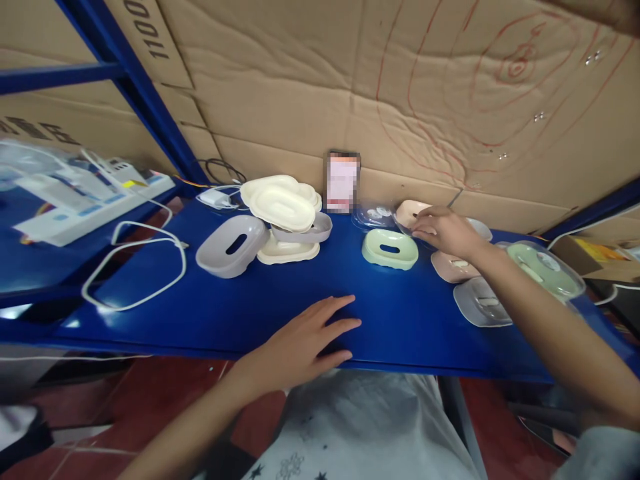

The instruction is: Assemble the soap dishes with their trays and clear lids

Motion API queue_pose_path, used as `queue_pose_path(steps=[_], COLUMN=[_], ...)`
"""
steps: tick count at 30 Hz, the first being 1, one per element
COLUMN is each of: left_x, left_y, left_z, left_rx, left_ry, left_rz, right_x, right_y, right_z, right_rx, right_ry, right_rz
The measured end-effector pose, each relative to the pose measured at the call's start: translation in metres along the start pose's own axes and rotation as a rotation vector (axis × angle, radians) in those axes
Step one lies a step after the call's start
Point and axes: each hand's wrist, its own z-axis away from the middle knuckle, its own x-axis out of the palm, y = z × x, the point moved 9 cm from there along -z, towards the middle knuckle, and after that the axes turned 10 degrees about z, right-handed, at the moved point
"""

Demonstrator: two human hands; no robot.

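I have the left hand (305, 340) lying flat, fingers spread, on the near edge of the blue desk (210, 313), holding nothing. My right hand (443, 230) reaches to the far side, fingertips curled loosely on the rim of a pink soap dish (407, 212), just behind a green soap dish (390, 249); whether it truly grips, I cannot tell. A grey soap dish (231, 245) and stacked cream lids (281, 200) sit left, beside a white cable loop (135, 267).
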Motion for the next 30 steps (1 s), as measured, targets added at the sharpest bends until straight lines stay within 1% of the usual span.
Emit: queue_pose_path(steps=[2, 5, 8, 10, 12, 14, 16, 18, 19, 20, 21, 23, 26, 28, 30], left_x=[-0.001, -0.001, -0.002, -0.004, -0.010, -0.019, -0.025, -0.024, -0.023, -0.022, -0.022, -0.022, -0.015, -0.011, -0.009], left_y=[0.001, 0.001, 0.001, 0.001, 0.003, 0.007, 0.015, 0.020, 0.020, 0.019, 0.017, 0.014, 0.006, -0.002, -0.009], left_z=[0.001, 0.000, -0.001, 0.000, 0.001, 0.005, 0.009, 0.009, 0.008, 0.006, 0.004, 0.000, -0.006, -0.007, -0.007], left_rx=[0.003, -0.004, -0.010, -0.008, 0.014, 0.067, 0.145, 0.190, 0.190, 0.174, 0.151, 0.103, 0.032, -0.033, -0.094], left_ry=[0.006, 0.003, 0.000, 0.025, 0.121, 0.276, 0.392, 0.409, 0.396, 0.384, 0.376, 0.353, 0.265, 0.221, 0.216], left_rz=[0.008, 0.007, 0.009, 0.009, -0.005, -0.046, -0.129, -0.218, -0.251, -0.275, -0.294, -0.331, -0.376, -0.364, -0.342], right_x=[-0.009, -0.030, -0.051, -0.062, -0.067, -0.064, -0.050, -0.031, -0.021, -0.012, -0.004, 0.009, 0.020, 0.017, 0.005], right_y=[-0.006, -0.008, -0.016, -0.035, -0.066, -0.103, -0.140, -0.167, -0.174, -0.177, -0.175, -0.162, -0.139, -0.127, -0.118], right_z=[-0.001, 0.002, 0.011, 0.022, 0.039, 0.059, 0.078, 0.091, 0.094, 0.094, 0.092, 0.085, 0.075, 0.069, 0.062], right_rx=[0.019, 0.079, 0.114, 0.102, 0.071, 0.042, 0.033, 0.055, 0.071, 0.091, 0.117, 0.180, 0.242, 0.216, 0.157], right_ry=[0.049, 0.112, 0.131, 0.101, 0.041, -0.056, -0.196, -0.333, -0.385, -0.417, -0.429, -0.420, -0.427, -0.379, -0.260], right_rz=[-0.059, -0.210, -0.339, -0.424, -0.562, -0.753, -1.011, -1.259, -1.333, -1.360, -1.346, -1.252, -1.072, -0.892, -0.679])
